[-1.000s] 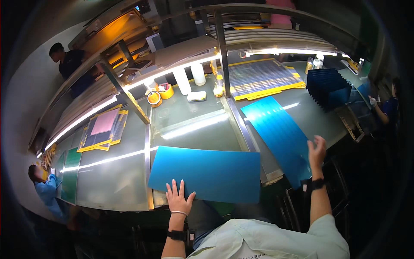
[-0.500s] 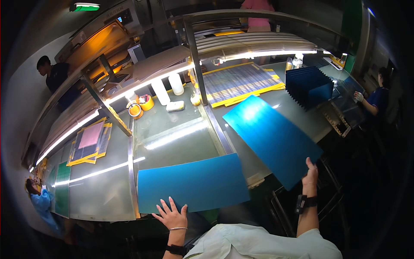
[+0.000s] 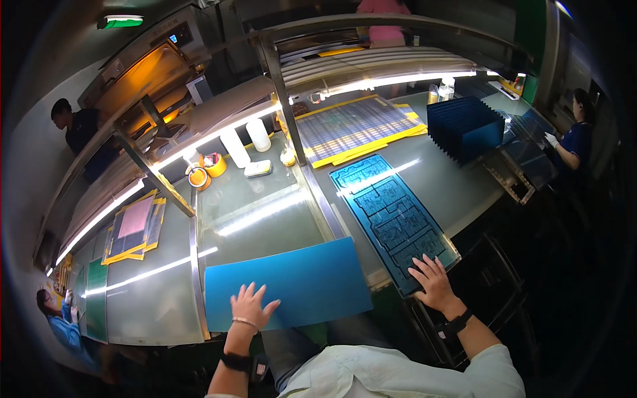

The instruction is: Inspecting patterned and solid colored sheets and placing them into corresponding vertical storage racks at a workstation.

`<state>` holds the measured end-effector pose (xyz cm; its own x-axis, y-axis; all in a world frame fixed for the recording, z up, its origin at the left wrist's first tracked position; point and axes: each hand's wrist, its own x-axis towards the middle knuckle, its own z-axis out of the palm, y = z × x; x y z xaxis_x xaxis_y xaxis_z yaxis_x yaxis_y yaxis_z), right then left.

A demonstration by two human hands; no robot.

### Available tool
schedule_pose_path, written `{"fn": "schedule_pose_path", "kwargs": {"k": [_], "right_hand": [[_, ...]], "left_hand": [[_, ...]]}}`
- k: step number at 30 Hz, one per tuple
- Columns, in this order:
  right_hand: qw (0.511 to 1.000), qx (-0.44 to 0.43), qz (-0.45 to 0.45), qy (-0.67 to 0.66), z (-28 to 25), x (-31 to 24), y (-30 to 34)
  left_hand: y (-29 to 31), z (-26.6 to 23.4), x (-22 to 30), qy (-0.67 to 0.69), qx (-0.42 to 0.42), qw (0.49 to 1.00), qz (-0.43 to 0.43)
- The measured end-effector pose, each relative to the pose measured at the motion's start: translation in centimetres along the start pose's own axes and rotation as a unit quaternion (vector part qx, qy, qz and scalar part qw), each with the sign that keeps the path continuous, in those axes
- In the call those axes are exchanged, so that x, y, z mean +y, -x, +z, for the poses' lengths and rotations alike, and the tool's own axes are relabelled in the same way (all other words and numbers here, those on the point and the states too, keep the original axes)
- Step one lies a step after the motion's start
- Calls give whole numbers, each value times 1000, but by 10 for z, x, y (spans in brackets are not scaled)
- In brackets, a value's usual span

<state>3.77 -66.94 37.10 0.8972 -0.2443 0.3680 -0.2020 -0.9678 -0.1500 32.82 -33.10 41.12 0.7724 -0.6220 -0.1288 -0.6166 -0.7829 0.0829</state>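
Observation:
A plain blue board (image 3: 312,278) lies at the near edge of the bench, in front of me. My left hand (image 3: 252,308) rests on its surface with fingers spread. To its right is a blue-green panel (image 3: 391,205) with dark circuit-like patterns, lying lengthwise away from me on the bench. Over its near end is my right hand (image 3: 434,285), fingers stretched out and touching the patterned face; the hand covers part of that end.
Behind the panel are yellow-edged screens (image 3: 358,129). A dark ribbed rack (image 3: 464,126) stands at the right. White bottles (image 3: 259,134) and tape rolls (image 3: 199,177) sit farther back. A metal post (image 3: 282,99) rises from the bench. Co-workers are at both sides.
The right-hand board, earlier tilted with a plain blue face showing, now lies down with a patterned face up. My right hand moved left onto its near end; my left hand slid farther onto the plain board.

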Motion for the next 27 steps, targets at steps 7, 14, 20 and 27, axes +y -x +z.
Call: {"fn": "schedule_pose_path", "kwargs": {"k": [7, 14, 20, 27], "right_hand": [[992, 12, -81, -98, 14, -19, -7], [911, 252, 224, -237, -32, 20, -37], [873, 106, 350, -322, -58, 33, -60], [904, 367, 114, -187, -124, 21, -68]], "left_hand": [[-98, 8, 112, 43, -29, 958, 283], [-123, 27, 204, -51, -75, 947, 308], [-131, 56, 238, 0, 41, 930, 366], [-129, 60, 254, -5, -7, 949, 317]]}}
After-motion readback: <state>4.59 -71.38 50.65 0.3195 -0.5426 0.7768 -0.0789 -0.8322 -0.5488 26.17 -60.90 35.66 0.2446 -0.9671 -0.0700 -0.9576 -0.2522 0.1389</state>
